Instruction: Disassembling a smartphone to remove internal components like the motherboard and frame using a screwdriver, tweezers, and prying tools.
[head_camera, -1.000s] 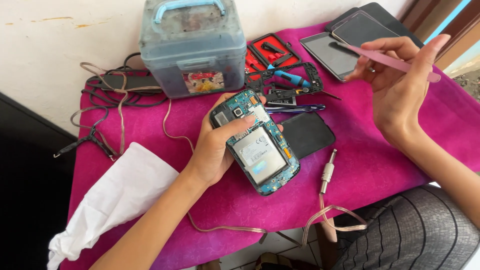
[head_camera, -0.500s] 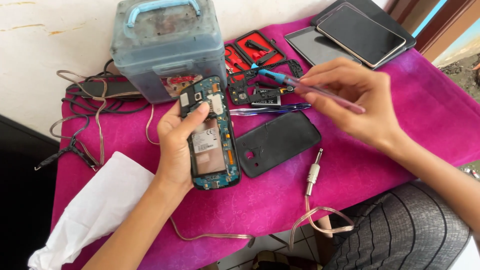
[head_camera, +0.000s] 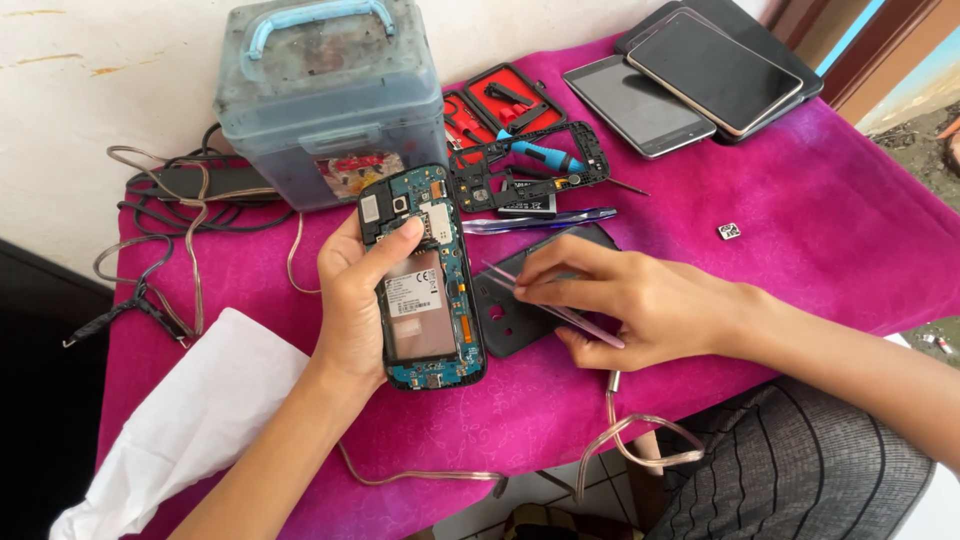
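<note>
An opened smartphone with its back removed, blue-green circuit board exposed (head_camera: 422, 280), is held upright in the left hand (head_camera: 352, 305). The fingers are wrapped closed around its left edge and underside, and the thumb (head_camera: 392, 247) is pressed flat across the upper part of the board, just below the camera. The phone is raised slightly above the magenta cloth-covered table (head_camera: 830, 250).

A thin pinkish pair of tweezers (head_camera: 548, 302) is pinched in the right hand (head_camera: 630, 305) between thumb and forefinger, the grip closed tightly on the shaft. The tips are directed toward the phone's right edge; whether they touch it cannot be told. The right hand rests over a black plastic back cover (head_camera: 520, 315), which lies on the cloth just beside the phone.

Behind the hands, a translucent blue-grey plastic toolbox with a light blue handle (head_camera: 330, 100) stands on the cloth. To its right lie a black phone frame (head_camera: 535, 165), a blue-handled screwdriver (head_camera: 545, 156) and a red tool tray (head_camera: 500, 100). Further right, flat dark-screened devices (head_camera: 700, 75) are stacked. A white cloth (head_camera: 190, 430) lies at the lower left.
</note>
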